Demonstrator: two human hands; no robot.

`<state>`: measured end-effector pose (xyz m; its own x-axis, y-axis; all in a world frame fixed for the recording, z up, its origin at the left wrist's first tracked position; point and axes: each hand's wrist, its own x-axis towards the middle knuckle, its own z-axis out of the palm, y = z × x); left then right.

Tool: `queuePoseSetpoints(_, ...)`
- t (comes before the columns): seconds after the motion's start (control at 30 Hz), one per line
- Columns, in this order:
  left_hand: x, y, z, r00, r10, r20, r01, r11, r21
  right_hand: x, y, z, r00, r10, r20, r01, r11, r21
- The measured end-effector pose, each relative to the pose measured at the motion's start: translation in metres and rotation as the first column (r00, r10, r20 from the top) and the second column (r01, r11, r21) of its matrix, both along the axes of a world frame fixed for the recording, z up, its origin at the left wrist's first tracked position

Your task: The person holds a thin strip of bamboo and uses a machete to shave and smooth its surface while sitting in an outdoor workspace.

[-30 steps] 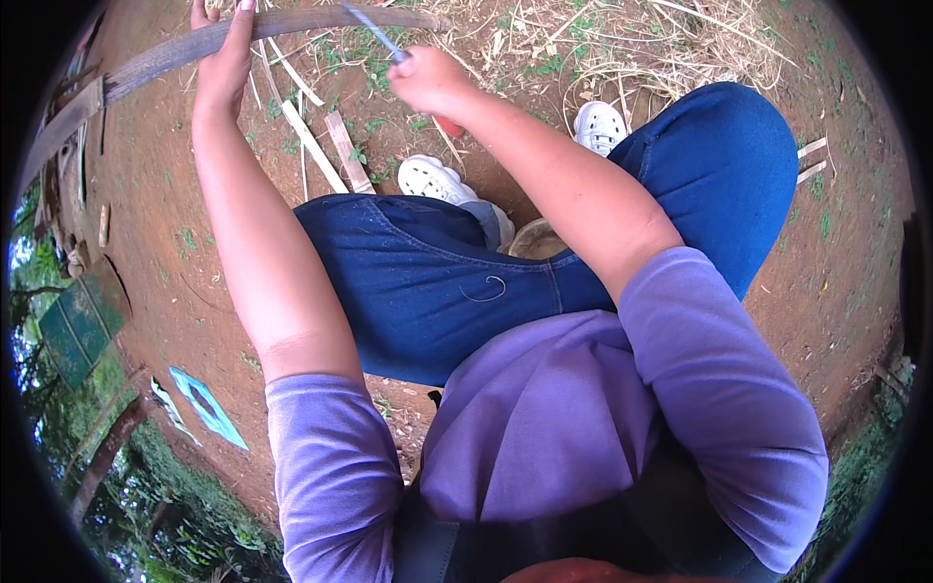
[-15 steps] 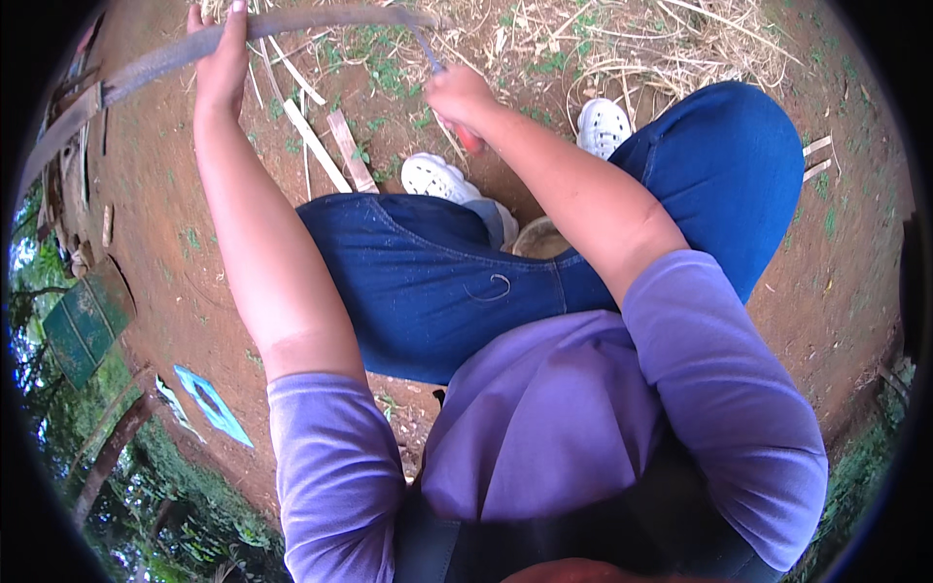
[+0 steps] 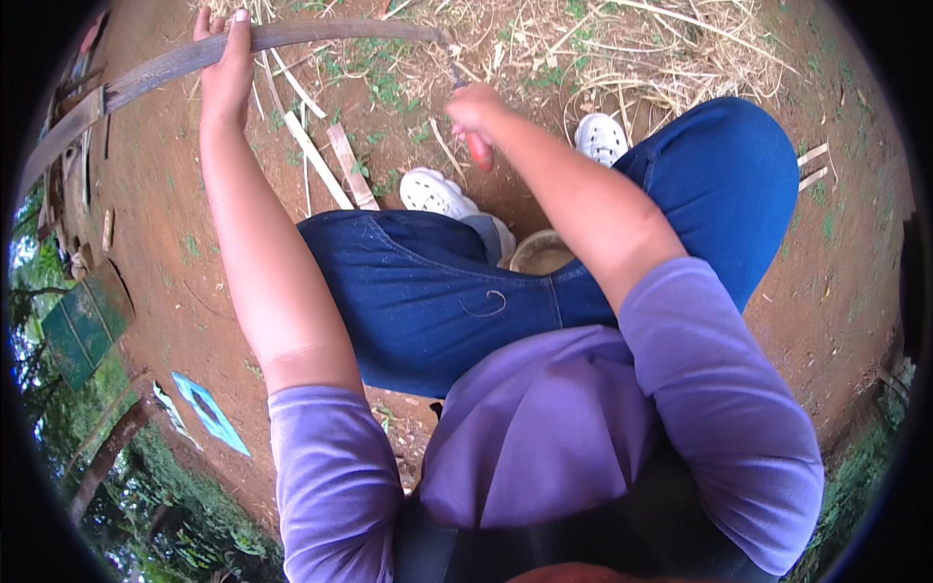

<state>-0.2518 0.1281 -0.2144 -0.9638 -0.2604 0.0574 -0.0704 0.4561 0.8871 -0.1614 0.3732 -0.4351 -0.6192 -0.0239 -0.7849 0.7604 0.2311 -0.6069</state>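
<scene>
My left hand (image 3: 225, 83) grips a long brownish strip (image 3: 335, 29), which looks like split bamboo or wood. The strip bows across the top left of the view, its far left part running out to the rim. In my right hand (image 3: 474, 107) is a knife with a red handle (image 3: 480, 153), the fist closed round it. Only a short dark part of the blade (image 3: 457, 71) shows beyond the fist, close to the strip's right end; whether the two touch I cannot tell.
Pale shavings (image 3: 671, 49) are heaped on the soil ahead. Two flat slats (image 3: 319, 160) lie by my left knee. White clogs (image 3: 435, 192) are on my feet, and a round stool-like object (image 3: 540, 253) shows between my legs. A green panel (image 3: 87, 325) stands far left.
My right hand has shifted right and a little nearer with the knife. The strip sits slightly lower in view, still in my left hand; the whole view has dipped a little too.
</scene>
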Motion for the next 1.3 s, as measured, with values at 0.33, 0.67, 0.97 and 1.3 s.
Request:
queuePoseSetpoints(0.33,-0.017,0.009,-0.042,0.902,0.43,-0.045,-0.42,0.896,0.143,0.024,0.02,-0.037,0.962,0.213,-0.172,-0.181,0.966,0.186)
queuePoseSetpoints(0.67,-0.008,0.005,-0.036,0.842,0.538,-0.035,-0.517,0.825,0.228,0.005,-0.017,0.054,0.885,0.364,-0.291,-0.373,0.927,0.025)
queuePoseSetpoints(0.97,-0.001,0.003,-0.029,0.919,0.393,-0.004,-0.378,0.885,0.271,0.02,0.058,-0.022,0.947,0.321,0.035,-0.321,0.926,0.201)
queuePoseSetpoints(1.3,-0.007,0.008,-0.006,0.964,0.232,0.127,-0.254,0.945,0.206,0.006,-0.029,0.053,0.88,0.154,-0.448,-0.176,0.984,-0.009)
